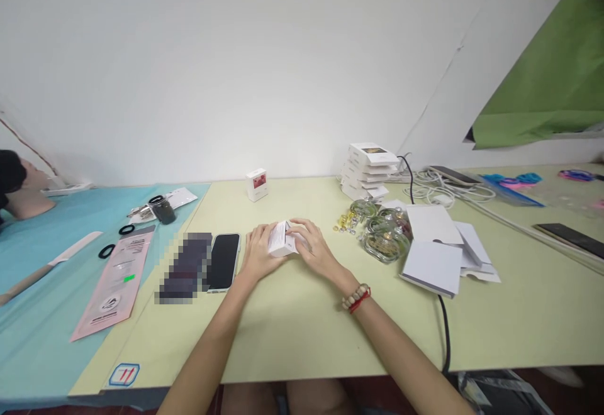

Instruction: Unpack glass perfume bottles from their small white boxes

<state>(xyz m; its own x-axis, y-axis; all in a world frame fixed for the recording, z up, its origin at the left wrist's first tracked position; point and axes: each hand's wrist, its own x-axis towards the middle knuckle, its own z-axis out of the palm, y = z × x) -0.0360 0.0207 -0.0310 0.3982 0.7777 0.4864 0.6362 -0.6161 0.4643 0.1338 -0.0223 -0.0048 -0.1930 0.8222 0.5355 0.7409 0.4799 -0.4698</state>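
Note:
A small white cardboard box (pixel 280 243) with printed text sits between my hands, low over the yellow-green tabletop (pixel 302 327). My left hand (pixel 257 250) is wrapped round its left side. Bent fingers of my right hand (pixel 315 248) touch the right end, where a flap seems to stand out. Whatever may be inside the box is hidden. Farther back, a similar white box (pixel 257 185) with a red picture stands upright. Left of my left hand lies a phone (pixel 224 261) with a dark screen.
Stacked white boxes (pixel 370 170) stand at the back right, near coiled clear-green cords (pixel 384 232) and small yellow pieces (pixel 348 221). Flat white boxes (pixel 431 267) and cables (pixel 453 192) lie farther right. A pink packet (pixel 116 280) and a jar (pixel 163 209) are at left.

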